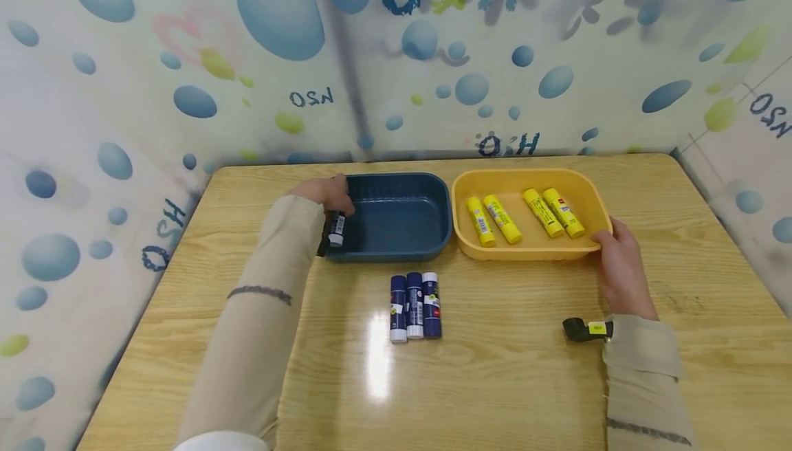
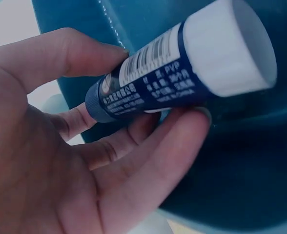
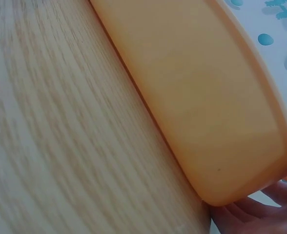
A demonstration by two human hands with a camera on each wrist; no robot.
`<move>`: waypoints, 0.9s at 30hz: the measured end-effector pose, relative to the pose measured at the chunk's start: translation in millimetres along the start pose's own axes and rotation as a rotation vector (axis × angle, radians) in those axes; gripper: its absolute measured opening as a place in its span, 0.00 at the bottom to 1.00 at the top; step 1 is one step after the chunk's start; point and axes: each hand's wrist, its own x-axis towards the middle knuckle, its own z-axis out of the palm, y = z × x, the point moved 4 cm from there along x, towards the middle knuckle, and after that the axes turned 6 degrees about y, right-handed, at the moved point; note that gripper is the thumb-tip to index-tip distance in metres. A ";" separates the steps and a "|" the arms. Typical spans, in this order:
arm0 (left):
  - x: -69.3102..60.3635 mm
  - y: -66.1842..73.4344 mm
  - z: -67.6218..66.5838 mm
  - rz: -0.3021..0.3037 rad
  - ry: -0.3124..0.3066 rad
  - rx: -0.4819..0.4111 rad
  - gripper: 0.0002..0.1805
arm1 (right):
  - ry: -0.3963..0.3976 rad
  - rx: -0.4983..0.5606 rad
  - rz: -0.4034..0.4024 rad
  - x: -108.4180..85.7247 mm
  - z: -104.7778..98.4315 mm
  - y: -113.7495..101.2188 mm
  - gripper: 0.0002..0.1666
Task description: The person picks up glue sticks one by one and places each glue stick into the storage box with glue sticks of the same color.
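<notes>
My left hand point(image 1: 328, 195) pinches a dark blue glue stick point(image 1: 337, 228) with a white cap, held tilted over the left end of the blue tray point(image 1: 396, 256). In the left wrist view, thumb and fingers of the left hand point(image 2: 109, 161) curl round the glue stick point(image 2: 153, 73). At the right end of the yellow tray point(image 1: 526, 254), my right hand point(image 1: 623, 269) grips the rim. The right wrist view has the right hand's fingers point(image 3: 260, 212) at the corner of the yellow tray point(image 3: 197, 97). Several yellow glue sticks point(image 1: 543, 213) lie inside the yellow tray.
Three blue and white glue sticks point(image 1: 415, 305) lie side by side on the wooden table point(image 1: 495, 382), in front of the trays. Behind the table stands a wall point(image 1: 383, 80) patterned with blue and green drops. A black strap end point(image 1: 581, 330) sticks out at the right wrist.
</notes>
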 end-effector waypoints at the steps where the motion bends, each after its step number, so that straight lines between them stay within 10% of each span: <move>1: 0.0 0.8 -0.1 -0.002 0.002 -0.002 0.30 | 0.001 -0.003 -0.001 1.7 -0.9 1.8 0.32; 27: -3.8 10.8 0.7 -0.067 0.038 0.055 0.42 | 0.016 0.040 0.008 -1.7 3.4 -3.8 0.32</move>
